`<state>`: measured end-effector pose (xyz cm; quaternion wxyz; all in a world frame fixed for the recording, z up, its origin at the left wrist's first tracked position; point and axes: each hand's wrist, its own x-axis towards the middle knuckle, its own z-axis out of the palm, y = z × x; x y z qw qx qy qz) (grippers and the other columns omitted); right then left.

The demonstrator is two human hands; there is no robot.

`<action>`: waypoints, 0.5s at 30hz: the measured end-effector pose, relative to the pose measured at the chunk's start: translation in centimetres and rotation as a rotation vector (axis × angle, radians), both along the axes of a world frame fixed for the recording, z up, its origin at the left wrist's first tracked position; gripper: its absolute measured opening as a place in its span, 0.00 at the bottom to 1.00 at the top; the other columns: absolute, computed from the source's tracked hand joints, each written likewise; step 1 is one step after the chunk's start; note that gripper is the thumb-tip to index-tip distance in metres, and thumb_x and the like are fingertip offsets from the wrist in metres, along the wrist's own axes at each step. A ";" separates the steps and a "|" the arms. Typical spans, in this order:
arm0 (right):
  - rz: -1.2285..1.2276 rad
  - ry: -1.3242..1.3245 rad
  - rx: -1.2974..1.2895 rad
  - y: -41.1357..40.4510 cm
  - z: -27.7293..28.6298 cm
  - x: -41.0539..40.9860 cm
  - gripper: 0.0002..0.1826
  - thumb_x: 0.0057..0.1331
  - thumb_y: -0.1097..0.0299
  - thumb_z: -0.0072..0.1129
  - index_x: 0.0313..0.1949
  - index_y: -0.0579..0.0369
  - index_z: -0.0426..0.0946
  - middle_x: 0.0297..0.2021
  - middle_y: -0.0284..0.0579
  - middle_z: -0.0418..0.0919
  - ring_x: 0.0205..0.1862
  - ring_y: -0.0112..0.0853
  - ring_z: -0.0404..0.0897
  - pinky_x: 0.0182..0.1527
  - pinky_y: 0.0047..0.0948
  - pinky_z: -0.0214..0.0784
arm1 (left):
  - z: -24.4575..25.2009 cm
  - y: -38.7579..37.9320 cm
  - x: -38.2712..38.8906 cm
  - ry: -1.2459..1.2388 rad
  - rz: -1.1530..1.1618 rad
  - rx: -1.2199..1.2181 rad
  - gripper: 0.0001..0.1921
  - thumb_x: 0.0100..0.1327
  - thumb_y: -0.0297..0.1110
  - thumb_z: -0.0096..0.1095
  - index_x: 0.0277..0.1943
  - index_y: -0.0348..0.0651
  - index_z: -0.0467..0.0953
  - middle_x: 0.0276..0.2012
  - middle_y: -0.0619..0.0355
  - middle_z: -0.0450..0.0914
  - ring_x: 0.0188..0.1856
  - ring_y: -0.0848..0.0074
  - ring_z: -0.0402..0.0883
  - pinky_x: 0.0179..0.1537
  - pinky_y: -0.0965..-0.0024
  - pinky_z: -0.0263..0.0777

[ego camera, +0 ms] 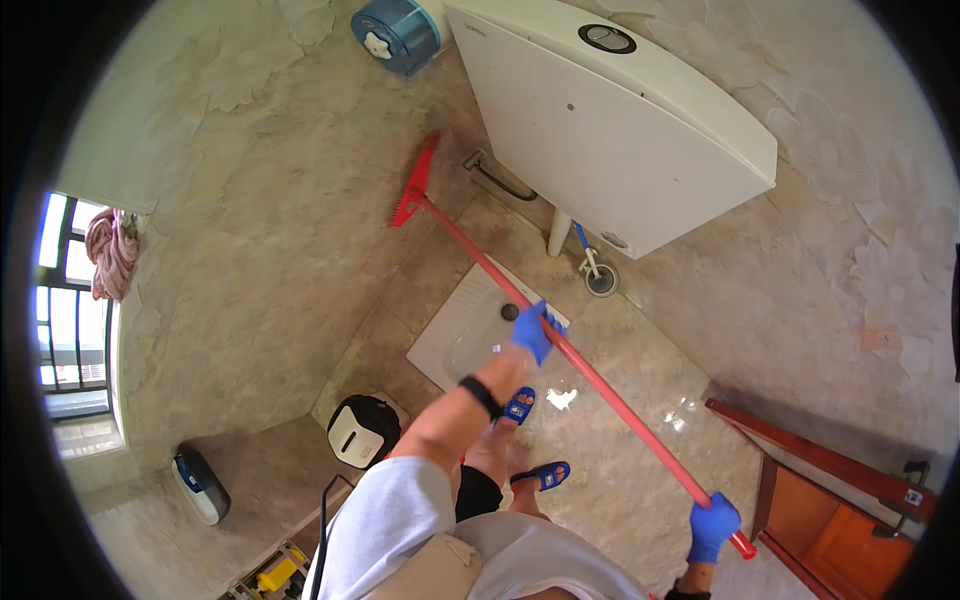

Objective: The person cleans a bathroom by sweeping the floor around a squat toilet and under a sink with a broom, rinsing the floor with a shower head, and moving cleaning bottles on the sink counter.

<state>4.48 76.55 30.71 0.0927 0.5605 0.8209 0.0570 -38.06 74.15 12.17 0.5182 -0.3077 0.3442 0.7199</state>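
Both my hands wear blue gloves and grip the long red pole (622,409) of a floor brush. My left hand (534,331) holds it near mid-length, above the white squat toilet pan (469,319) set in the floor. Close to the pole's lower-right end is my right hand (714,525). At the far end, the red brush head (416,184) with short bristles is at the tiled wall on the left, near the corner; whether it touches the wall I cannot tell. A dark drain hole (510,311) shows in the pan beside the pole.
A large white cistern (592,127) hangs on the wall, with a dark hose (506,184) below. Nearby are a blue paper dispenser (397,37) and a round white fitting (600,279). A black-and-white bin (364,431) stands left of me. At right is a wooden door (825,465).
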 end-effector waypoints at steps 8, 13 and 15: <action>0.032 -0.031 -0.043 1.0 -1.5 -5.7 0.11 0.43 0.63 0.57 0.12 0.51 0.66 0.11 0.47 0.69 0.15 0.44 0.72 0.19 0.39 0.62 | -2.3 -1.1 -5.7 0.073 0.000 0.034 0.13 0.62 0.40 0.50 0.26 0.44 0.63 0.16 0.58 0.62 0.22 0.66 0.65 0.29 0.61 0.65; 0.098 -0.017 -0.046 4.7 -3.8 -15.5 0.08 0.46 0.63 0.57 0.16 0.49 0.71 0.13 0.46 0.72 0.17 0.42 0.74 0.20 0.37 0.65 | -9.3 3.4 -3.1 -0.100 0.046 0.134 0.13 0.61 0.39 0.52 0.28 0.43 0.61 0.19 0.56 0.64 0.22 0.66 0.65 0.30 0.57 0.67; 0.103 -0.022 -0.024 6.2 -4.0 -17.4 0.07 0.47 0.64 0.57 0.16 0.49 0.71 0.13 0.46 0.72 0.17 0.42 0.74 0.20 0.37 0.65 | -8.9 5.1 -0.7 -0.180 0.033 0.213 0.12 0.61 0.38 0.52 0.28 0.42 0.61 0.20 0.55 0.64 0.23 0.65 0.66 0.31 0.56 0.68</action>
